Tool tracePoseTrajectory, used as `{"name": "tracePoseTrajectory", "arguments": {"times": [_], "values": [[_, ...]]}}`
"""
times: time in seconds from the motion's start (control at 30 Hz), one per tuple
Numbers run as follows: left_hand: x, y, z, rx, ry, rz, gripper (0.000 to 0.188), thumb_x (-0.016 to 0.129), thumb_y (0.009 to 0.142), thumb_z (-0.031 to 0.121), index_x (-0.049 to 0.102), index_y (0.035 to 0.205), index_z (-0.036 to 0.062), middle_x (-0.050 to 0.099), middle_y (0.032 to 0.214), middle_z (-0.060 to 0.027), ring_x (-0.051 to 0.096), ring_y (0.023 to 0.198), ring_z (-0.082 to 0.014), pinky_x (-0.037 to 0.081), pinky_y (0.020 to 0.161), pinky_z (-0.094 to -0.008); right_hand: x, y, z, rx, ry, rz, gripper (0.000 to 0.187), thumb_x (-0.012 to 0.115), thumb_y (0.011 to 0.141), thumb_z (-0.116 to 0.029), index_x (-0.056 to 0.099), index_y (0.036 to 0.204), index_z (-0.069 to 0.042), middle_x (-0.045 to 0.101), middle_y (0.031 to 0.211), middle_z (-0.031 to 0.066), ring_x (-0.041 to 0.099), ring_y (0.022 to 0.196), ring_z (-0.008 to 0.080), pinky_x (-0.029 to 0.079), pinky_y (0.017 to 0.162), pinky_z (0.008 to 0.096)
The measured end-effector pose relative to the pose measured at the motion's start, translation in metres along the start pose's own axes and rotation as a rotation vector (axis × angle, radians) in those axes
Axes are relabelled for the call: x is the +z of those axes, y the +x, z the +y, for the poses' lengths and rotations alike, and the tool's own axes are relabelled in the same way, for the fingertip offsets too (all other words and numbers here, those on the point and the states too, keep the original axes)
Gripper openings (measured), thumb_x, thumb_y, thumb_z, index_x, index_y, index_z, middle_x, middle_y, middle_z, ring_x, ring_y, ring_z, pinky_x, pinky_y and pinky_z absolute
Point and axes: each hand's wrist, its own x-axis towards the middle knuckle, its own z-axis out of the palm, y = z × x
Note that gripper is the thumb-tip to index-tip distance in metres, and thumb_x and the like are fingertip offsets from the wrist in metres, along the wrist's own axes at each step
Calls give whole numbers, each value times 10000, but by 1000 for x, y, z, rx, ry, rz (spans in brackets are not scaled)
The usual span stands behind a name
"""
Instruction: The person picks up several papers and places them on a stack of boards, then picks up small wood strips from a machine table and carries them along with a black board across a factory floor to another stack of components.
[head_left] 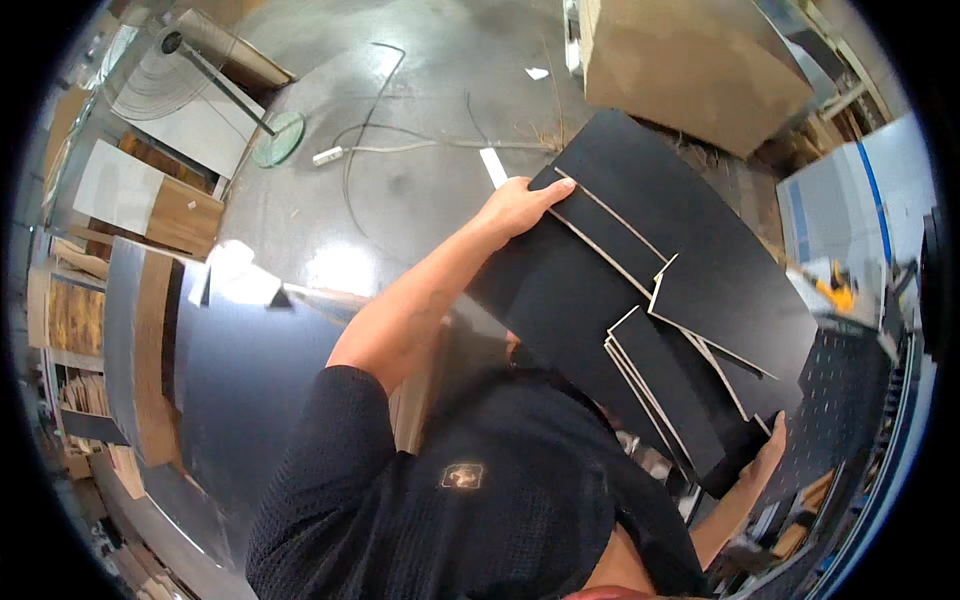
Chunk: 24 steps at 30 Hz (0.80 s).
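Black flat panels [690,200] with pale cut edges lie loosely overlapping in front of my body, some of them narrow strips. My left hand [520,208] is closed on the far left end of a black strip [612,235], its thumb on top and its other fingers hidden below. At the near right, my right hand [765,455] wraps the corner of the black panels, its fingers mostly out of sight beneath. Several short black strips [665,395] rest stacked between the hands, toward my chest.
Left of me stands a stack of large dark boards [240,390]. A fan [225,85] with a round base is at the far left. Cables and a white power strip [327,156] lie on the grey floor [440,90]. A large cardboard box [690,70] stands far right, above a yellow tool [835,290].
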Motion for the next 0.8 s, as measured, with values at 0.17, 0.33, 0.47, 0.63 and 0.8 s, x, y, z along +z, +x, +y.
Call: {"name": "tracePoseTrajectory", "arguments": {"times": [0.17,0.33,0.47,0.63,0.8], "values": [[-100,95,16,88,-177,14,752,716,856,598,684,1181,-80,726,1057,-195,718,898,-278,562,797,-379,146,35,-44,-101,84,-119,413,632,992,-340,653,1219,4,673,1162,79,646,1003,211,497,912,351],[-211,176,10,-33,-126,161,769,710,843,620,686,1152,-84,713,1032,-188,693,909,-264,534,814,-371,327,64,-80,-114,-69,-197,483,660,973,-368,627,1272,10,632,1245,83,571,1155,204,413,1029,350],[-300,256,-17,-104,-190,207,752,698,857,616,676,1207,-49,697,1109,-173,663,991,-257,490,891,-354,478,89,-95,-156,-171,-291,592,647,977,-380,538,1394,24,550,1404,119,479,1309,237,326,1133,368],[-406,349,-32,-68,-249,331,791,724,839,589,649,1228,-97,698,1128,-209,686,986,-275,522,877,-372,669,80,-132,-197,-221,-288,638,616,997,-398,484,1454,27,490,1490,125,429,1374,248,286,1164,373],[-539,426,-54,-102,-228,456,848,728,824,613,625,1280,-94,669,1226,-247,642,1127,-302,485,970,-385,836,54,-147,-133,-136,-485,665,589,1008,-462,487,1460,16,514,1482,124,456,1360,245,312,1147,379]]}}
